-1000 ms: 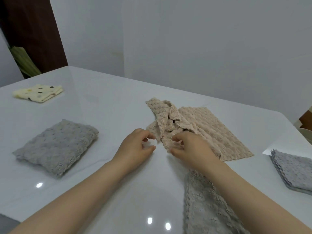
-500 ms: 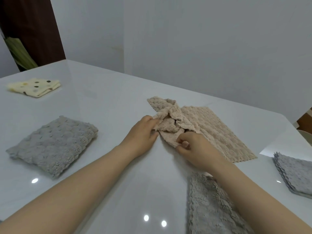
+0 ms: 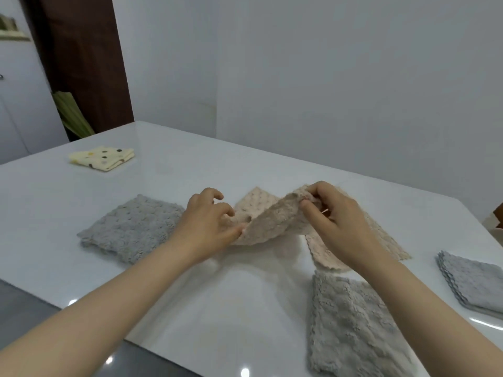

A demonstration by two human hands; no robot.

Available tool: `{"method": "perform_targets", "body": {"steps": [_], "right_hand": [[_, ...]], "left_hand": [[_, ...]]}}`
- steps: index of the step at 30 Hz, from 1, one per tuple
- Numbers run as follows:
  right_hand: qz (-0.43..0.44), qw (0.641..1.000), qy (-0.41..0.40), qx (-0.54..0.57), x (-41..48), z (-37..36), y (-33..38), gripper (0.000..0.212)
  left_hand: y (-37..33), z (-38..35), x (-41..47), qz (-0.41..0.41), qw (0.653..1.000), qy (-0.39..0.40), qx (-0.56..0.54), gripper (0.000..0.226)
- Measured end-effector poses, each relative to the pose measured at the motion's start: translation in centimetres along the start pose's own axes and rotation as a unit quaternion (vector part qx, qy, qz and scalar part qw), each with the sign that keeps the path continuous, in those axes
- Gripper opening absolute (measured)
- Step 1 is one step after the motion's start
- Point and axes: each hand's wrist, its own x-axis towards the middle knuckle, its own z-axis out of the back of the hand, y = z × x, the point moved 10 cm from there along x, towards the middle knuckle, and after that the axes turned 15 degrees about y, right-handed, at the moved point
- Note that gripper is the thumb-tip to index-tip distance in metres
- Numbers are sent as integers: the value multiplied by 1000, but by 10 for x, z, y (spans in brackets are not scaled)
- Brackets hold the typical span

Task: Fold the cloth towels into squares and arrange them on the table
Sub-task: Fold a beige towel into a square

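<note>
Two bare forearms reach in from the near edge over a glossy white table (image 3: 239, 308), and nearest of the cloths is a fluffy grey towel (image 3: 351, 327) lying flat on the tabletop under the right forearm, its near end running toward the table's edge. Beyond it the beige towel (image 3: 275, 224) is held up between both hands above the middle of the table. The left hand (image 3: 206, 227) pinches its lower left edge between thumb and curled fingers, low and close to the tabletop. The right hand (image 3: 334, 227) pinches an upper corner between thumb and fingertips, higher than the left. The stretch of cloth between them slopes upward from left to right, with a second layer showing behind it. The rest of the beige towel trails down behind the right hand and lies on the table, its scalloped edge just beyond the far end of the near grey towel. Left of the left hand, just beside the wrist, a folded grey towel (image 3: 130, 227) rests on the table as a thick, roughly square pad. Off to the right, well apart from the hands, a grey stack (image 3: 473, 284) of flat cloths lies near the table's right side. Farther back at the left sits a small folded yellow cloth (image 3: 103, 157) with dark dots. Behind the table stands a plain pale wall (image 3: 326, 77) and, at the left, a dark brown panel (image 3: 81, 63).
</note>
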Motion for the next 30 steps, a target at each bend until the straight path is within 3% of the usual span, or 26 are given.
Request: {"method": "perform_targets", "body": {"steps": [3,5,8,12,19,24,30], "right_hand": [[18,1000,-12,6,-5,8,22,8],[25,999,-17,13,-7,12,33,3],[35,998,-30,37,-13,19,47,7],[43,995,-67,59,-21,37,59,13],[30,986,-137,88,-31,73,62,15],[50,975,-159,149,-34,91,69,11],[61,969,-210,117,-43,112,87,15]], "left_hand": [[-40,15,-28,-91,989,-19,-118,62],[-55,12,-40,-100,981,5,-169,52],[-57,4,-50,-88,986,0,-139,26],[-41,9,-59,-66,975,-31,-208,41],[-22,42,-74,-40,975,-71,-209,15],[-17,82,-86,-30,967,-140,-210,29],[-27,142,-104,-43,938,-240,-245,38]]}}
